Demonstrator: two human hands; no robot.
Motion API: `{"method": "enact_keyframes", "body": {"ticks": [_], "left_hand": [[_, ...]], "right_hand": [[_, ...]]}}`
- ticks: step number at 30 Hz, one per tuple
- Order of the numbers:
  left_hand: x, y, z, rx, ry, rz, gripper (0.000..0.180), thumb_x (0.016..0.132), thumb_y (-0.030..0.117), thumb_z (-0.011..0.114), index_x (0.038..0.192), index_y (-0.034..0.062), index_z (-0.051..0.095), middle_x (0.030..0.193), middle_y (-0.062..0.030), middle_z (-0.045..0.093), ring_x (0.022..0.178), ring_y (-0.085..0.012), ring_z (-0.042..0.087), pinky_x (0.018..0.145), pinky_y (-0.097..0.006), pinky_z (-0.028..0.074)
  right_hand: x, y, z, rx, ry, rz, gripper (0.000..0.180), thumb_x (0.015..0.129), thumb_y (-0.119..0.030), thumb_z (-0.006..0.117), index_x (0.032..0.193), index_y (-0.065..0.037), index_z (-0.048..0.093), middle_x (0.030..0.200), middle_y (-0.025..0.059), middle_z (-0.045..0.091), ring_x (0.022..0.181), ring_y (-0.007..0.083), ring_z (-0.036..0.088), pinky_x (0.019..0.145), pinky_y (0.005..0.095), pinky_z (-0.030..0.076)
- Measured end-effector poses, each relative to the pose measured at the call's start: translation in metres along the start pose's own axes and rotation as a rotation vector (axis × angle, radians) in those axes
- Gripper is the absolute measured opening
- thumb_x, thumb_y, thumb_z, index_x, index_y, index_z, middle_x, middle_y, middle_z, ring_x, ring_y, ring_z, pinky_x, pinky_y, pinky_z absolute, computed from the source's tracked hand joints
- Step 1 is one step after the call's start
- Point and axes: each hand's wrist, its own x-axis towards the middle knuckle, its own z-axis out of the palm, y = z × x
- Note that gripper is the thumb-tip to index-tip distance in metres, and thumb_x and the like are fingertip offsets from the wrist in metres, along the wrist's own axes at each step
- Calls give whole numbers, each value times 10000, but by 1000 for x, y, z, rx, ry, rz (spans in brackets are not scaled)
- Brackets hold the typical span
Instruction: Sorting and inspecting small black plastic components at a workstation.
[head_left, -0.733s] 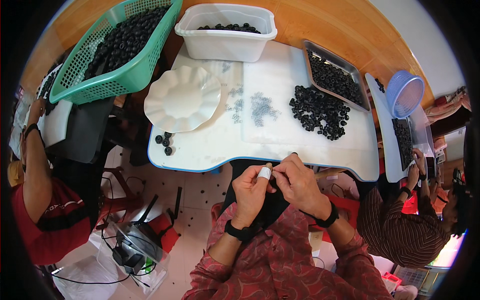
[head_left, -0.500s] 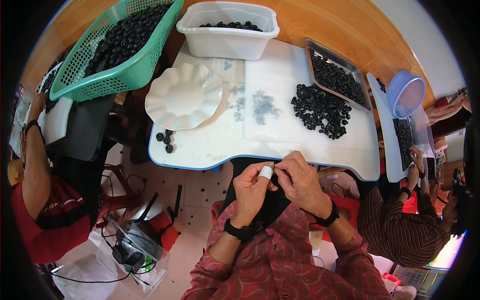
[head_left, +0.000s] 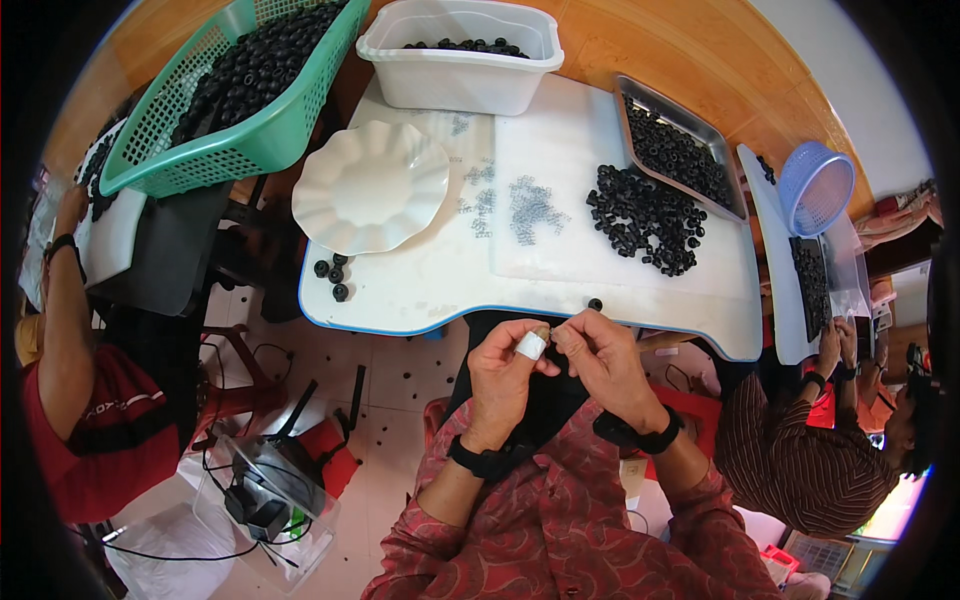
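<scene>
My left hand point(head_left: 500, 378), with white tape round its thumb, is closed in a pinch just off the table's front edge. My right hand point(head_left: 603, 362) is pinched too, its fingertips meeting the left ones. Whatever lies between the fingers is too small and too covered to name. One black ring-like part point(head_left: 596, 304) lies by the table edge beyond my right hand. Farther off are a heap of small black cylindrical parts point(head_left: 640, 222) and a scatter of tiny clear rings point(head_left: 535, 208) on a white sheet point(head_left: 525, 262).
A scalloped white plate point(head_left: 370, 188), several black parts point(head_left: 340, 292) and a white tub point(head_left: 460, 82) stand on the table. A metal tray point(head_left: 741, 205) sits back right. A green basket point(head_left: 225, 165) stands left. Co-workers sit either side, one in a striped shirt point(head_left: 800, 450).
Both hands stay pinched together, the right one slightly lower and nearer me. A black part by the table edge now shows beyond it. The right co-worker's hands have shifted.
</scene>
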Motion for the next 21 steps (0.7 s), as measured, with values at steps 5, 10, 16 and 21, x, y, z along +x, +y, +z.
{"method": "enact_keyframes", "body": {"ticks": [5,10,16,21], "left_hand": [[-3,3,5,91,-4,89,141,935,39,637,1054,-33,658,912,-75,658,716,-114,621,636,-258,569],[-3,2,3,108,-22,146,141,925,20,640,1055,-32,661,919,-70,658,753,-125,638,647,-249,565],[-4,4,2,131,-28,56,128,959,66,613,1039,-25,655,907,-64,649,720,-110,608,642,-265,561],[0,-3,-5,-86,8,-65,156,1001,115,551,1036,-11,636,902,-70,641,706,-105,572,640,-290,557]], "right_hand": [[0,0,0,273,-71,114,244,1015,-225,570,931,0,616,794,7,620,602,61,530,538,217,429],[1,-3,-5,379,-149,297,255,1023,-240,549,933,-12,619,789,5,618,632,52,543,546,195,415],[-4,3,2,223,-106,181,156,999,-144,571,964,5,600,782,38,612,653,102,576,580,252,464],[0,5,6,-171,24,-242,87,912,-32,633,988,-2,604,829,110,584,682,238,614,603,334,485]]}}
